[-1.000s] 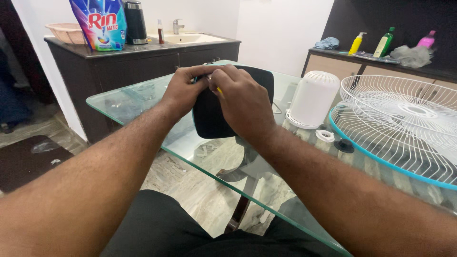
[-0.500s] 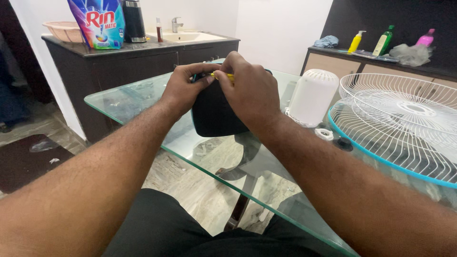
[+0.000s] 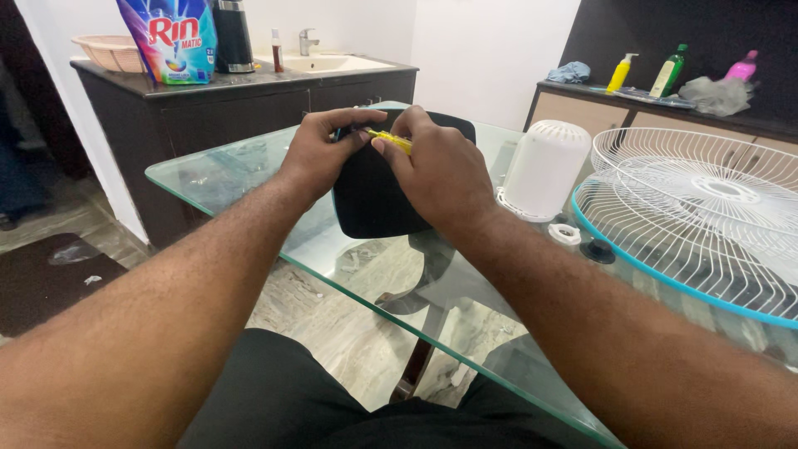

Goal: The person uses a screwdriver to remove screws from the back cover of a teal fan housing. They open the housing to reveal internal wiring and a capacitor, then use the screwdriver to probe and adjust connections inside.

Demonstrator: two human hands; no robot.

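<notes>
A black rounded-square base plate [image 3: 371, 195] lies on the glass table [image 3: 224, 175]. My left hand [image 3: 320, 150] grips its far left edge. My right hand [image 3: 436, 170] rests over the plate and is closed around a yellow-handled screwdriver [image 3: 391, 140], whose tip points left toward my left fingers at the plate's top edge. The screwdriver's shaft and tip are mostly hidden by my fingers.
A white vented motor cover [image 3: 544, 170] stands to the right, with a white ring nut [image 3: 565, 234] and a black knob [image 3: 597, 251] beside it. A white fan grille with a teal rim [image 3: 690, 220] lies far right. Behind are a dark counter with a detergent pouch [image 3: 170, 37] and several bottles.
My right hand has drawn back slightly, so the yellow screwdriver handle shows more at the plate's top edge. Both hands stay on the black plate.
</notes>
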